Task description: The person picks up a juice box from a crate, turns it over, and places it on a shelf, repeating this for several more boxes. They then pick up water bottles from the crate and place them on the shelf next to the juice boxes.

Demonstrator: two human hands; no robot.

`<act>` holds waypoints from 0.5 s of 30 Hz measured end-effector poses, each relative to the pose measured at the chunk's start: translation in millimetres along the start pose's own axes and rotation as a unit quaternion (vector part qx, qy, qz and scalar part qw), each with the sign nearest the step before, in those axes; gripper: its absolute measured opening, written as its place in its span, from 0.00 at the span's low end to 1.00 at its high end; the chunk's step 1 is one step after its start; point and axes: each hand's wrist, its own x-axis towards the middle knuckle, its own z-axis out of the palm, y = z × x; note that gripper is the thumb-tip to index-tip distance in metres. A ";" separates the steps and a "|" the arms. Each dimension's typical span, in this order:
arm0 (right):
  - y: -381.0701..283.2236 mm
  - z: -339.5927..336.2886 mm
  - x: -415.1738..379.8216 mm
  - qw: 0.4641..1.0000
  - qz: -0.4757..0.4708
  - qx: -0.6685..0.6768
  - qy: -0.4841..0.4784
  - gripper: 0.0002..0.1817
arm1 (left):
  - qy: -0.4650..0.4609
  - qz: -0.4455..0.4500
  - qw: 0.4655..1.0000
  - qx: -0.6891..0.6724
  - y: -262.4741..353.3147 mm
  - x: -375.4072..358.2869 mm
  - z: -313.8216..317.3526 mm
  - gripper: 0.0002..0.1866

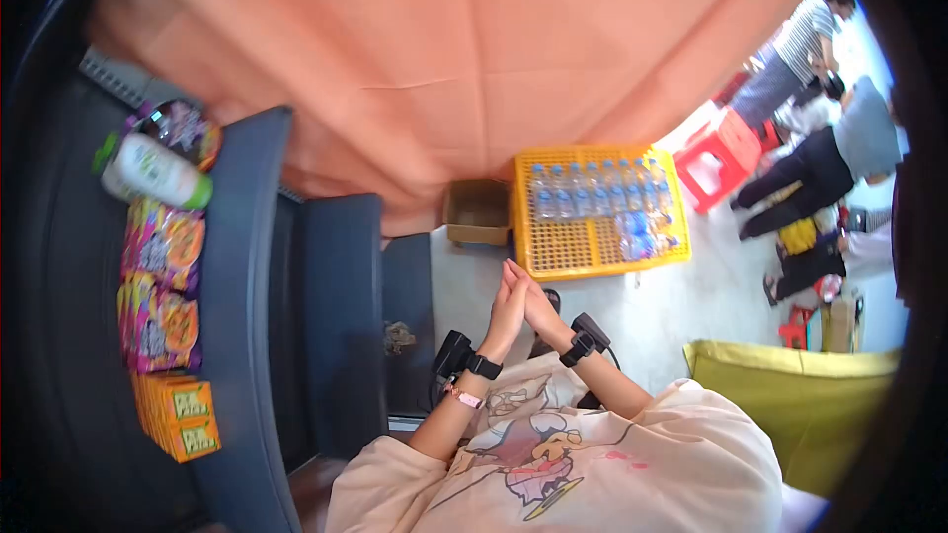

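My left hand (pixel 508 316) and my right hand (pixel 540 310) meet palm to palm in front of my body, fingers stretched out and the tips touching. Neither hand appears to hold anything, though the space between the palms is hidden. Each wrist wears a black strapped device, and a pink band sits on the left forearm. Just beyond my fingertips lies a yellow plastic crate (pixel 563 259). On it stand rows of clear water bottles (pixel 592 199) with blue caps, and several more lie toward its right corner.
Beside the crate is an open cardboard box (pixel 478 233). Dark shelves (pixel 242 266) at left hold snack packets (pixel 163 321), orange boxes (pixel 188 419) and a white bottle (pixel 158 171). An orange cloth (pixel 474 59) hangs ahead. Red stools (pixel 716 158) and several people are at right, near green fabric (pixel 790 405).
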 end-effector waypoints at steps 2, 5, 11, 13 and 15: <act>23.5 -34.5 3.2 0.999 0.010 0.020 0.033 0.30 | -0.061 -0.039 0.997 0.001 -20.6 12.9 19.9 0.24; 38.9 -72.0 3.8 0.996 0.034 0.032 0.079 0.29 | -0.115 -0.066 0.991 0.019 -59.8 30.2 45.9 0.23; 92.9 -143.2 17.4 0.994 0.039 0.034 0.097 0.26 | -0.132 -0.147 0.977 0.079 -103.3 52.7 92.6 0.18; 103.0 -162.7 22.5 0.990 0.050 0.027 0.128 0.26 | -0.157 -0.161 0.972 0.070 -113.2 62.2 109.5 0.18; 110.8 -180.4 24.0 0.987 0.055 0.042 0.147 0.25 | -0.162 -0.175 0.969 0.070 -128.5 70.0 124.8 0.19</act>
